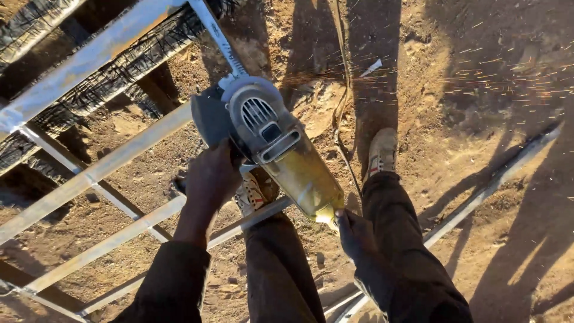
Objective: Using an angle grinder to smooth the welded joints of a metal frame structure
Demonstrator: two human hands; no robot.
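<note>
Setting: outdoor ground of dry, reddish-brown packed dirt (478, 197), lumpy and pebbled, crossed by long dark shadows under low warm sunlight. Item one: a frame of pale grey square-section metal tubing (95, 170), its bars running diagonally across the left half of the view, with thinner cross-members joining them; its ends were cut off by the left and lower edges. Item two: a large angle grinder with grey metal vented head and dull yellow plastic body (281, 149), lying along the middle of the view above the frame, its disc end pressed at the tubing near the top centre; the disc itself was hidden behind a dark guard. Orange sparks (502, 72) streaked rightward across the upper dirt. The left hand (209, 176) was clamped around the side handle beside the grey head; the right hand (353, 230) was closed on the tail of the yellow body, the two well apart. A thin cord (344, 90) ran away over the dirt toward the top edge. Item three: a separate pale metal bar (496, 179) lay slanted on the dirt at right. Two worn light-coloured shoes (381, 152) stood on the ground, one partly hidden under the grinder. A black, rough-textured mass (119, 66) behind the upper-left tubing was hard to identify.
</note>
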